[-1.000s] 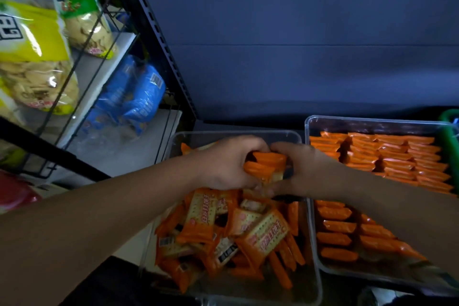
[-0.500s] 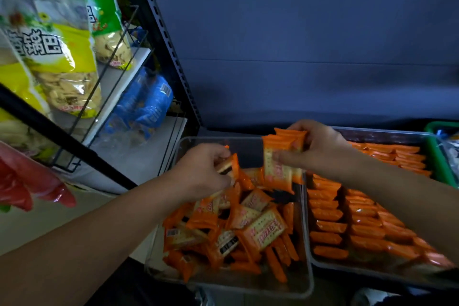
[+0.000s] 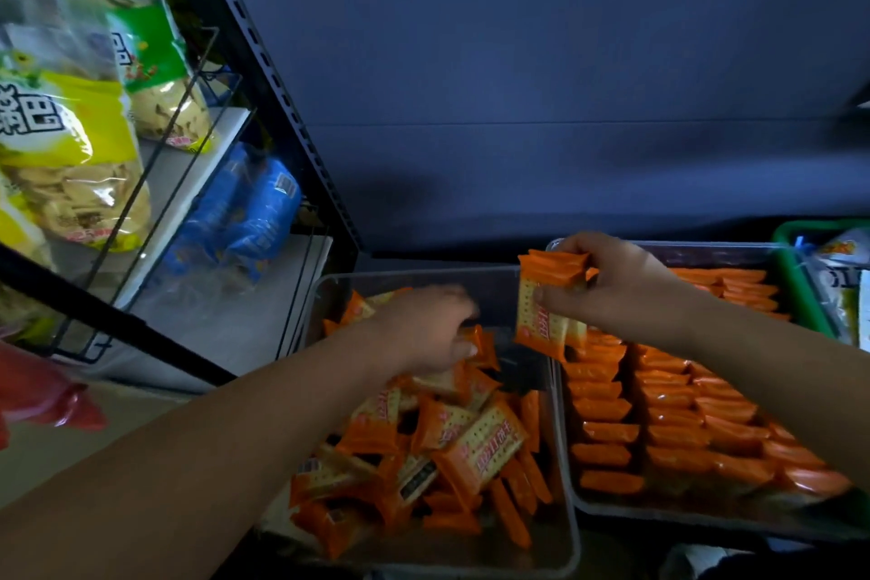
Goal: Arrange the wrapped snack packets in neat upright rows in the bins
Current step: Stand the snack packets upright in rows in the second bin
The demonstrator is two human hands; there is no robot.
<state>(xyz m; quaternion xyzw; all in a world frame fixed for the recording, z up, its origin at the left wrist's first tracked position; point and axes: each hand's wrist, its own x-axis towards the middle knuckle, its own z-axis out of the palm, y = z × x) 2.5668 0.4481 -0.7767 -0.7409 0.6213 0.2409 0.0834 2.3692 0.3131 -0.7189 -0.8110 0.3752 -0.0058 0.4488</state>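
A dark blue wall (image 3: pixel 565 85) was seen across the back, and a black rack (image 3: pixel 282 108) stood at the left, its wire shelves filled with large yellow and green snack bags (image 3: pixel 70 146) above and blue packs (image 3: pixel 245 221) below. Two clear bins were set side by side in front of the wall, their long sides touching. The left bin (image 3: pixel 325 292) was filled with a loose heap of packets (image 3: pixel 471 447) in orange wrappers, lying flat and crosswise in no order. In the right bin (image 3: pixel 659 517), rows of packets (image 3: pixel 659 414) were stood on edge, packed closely from front to back. A green basket (image 3: pixel 800 297) was seen just beside the right bin at the frame's edge, and part of a red bag (image 3: pixel 42 400) at the far left. The left hand (image 3: pixel 423 330) was lowered onto the far part of the heap with its fingers bent downward; it was blurred, so whether a packet was gripped could not be told. The right hand (image 3: pixel 616 283) was raised over the near corner where the two bins met, and a small stack of packets (image 3: pixel 546 297) was pinched upright between its thumb and fingers.
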